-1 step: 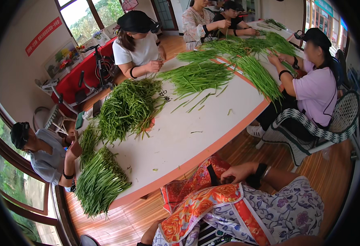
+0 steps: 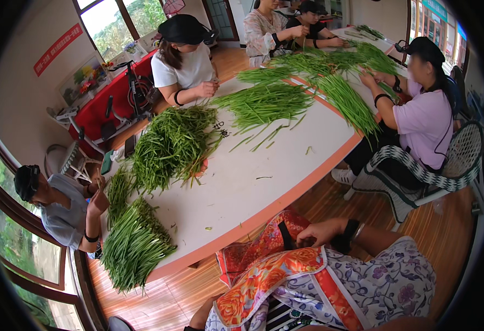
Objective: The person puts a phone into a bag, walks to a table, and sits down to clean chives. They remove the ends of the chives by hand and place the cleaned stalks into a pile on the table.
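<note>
My right hand (image 2: 316, 231) rests on my lap, on the orange and red floral cloth (image 2: 264, 276) over my knees, its fingers loosely bent and nothing visible in them. A dark strap (image 2: 286, 234) lies beside its fingertips. Around that wrist sit a black band (image 2: 345, 236) and a bracelet. Of my left side only part of the forearm (image 2: 202, 315) shows at the lower edge; the hand itself is out of the picture. Beyond my knees is the white table (image 2: 242, 193), with a neat stack of green stalks (image 2: 137, 245) at its left near corner.
A tangled green heap (image 2: 173, 146) and loose stalks (image 2: 266, 103) lie farther along the table. Co-workers sit around it: one at left (image 2: 62, 207), one in white (image 2: 184, 74), one in pink (image 2: 421, 118), others at the far end. A woven chair (image 2: 418, 176) stands at right.
The person at left has shifted their hands slightly over the stalks. My right hand stays where it was on my lap.
</note>
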`<state>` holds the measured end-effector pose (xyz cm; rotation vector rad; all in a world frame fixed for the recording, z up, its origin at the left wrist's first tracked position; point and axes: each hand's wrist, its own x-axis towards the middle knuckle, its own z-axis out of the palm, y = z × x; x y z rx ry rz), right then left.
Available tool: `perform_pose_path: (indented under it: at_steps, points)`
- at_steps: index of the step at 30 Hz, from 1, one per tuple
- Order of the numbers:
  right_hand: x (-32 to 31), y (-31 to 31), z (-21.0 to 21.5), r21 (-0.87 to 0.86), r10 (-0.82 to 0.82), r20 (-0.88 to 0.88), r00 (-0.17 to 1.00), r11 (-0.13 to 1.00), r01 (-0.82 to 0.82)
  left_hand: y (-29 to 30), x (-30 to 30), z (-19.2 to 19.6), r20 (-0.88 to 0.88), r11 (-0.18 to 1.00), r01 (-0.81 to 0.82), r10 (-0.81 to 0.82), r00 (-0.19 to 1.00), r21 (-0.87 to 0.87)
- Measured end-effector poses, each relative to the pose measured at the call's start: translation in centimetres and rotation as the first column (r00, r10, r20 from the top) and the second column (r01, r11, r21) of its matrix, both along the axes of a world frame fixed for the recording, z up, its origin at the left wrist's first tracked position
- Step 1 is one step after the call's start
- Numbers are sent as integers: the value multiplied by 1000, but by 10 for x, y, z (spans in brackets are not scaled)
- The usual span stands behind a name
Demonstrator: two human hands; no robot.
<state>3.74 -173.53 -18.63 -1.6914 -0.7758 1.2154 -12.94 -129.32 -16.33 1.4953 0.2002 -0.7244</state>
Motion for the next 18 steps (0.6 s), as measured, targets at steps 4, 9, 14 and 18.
perform_pose_path:
  at_steps: [4,9,14,18]
  points:
    - [-2,-1,0,20,11,-49,999,1000,-10,-2,-2,2,-3,1000,-2,2,1000,-9]
    - [-1,-1,-4,1,51,-29,998,999,-51,-8,-9,8,-5,995,-71,70,998,-65]
    - [-4,-7,-15,-107,-30,189,982,993,51,-16,-3,14,104,989,-16,31,994,-146]
    - [-8,-13,-40,7,-130,-113,985,991,131,-1,16,-41,308,976,204,-216,927,70]
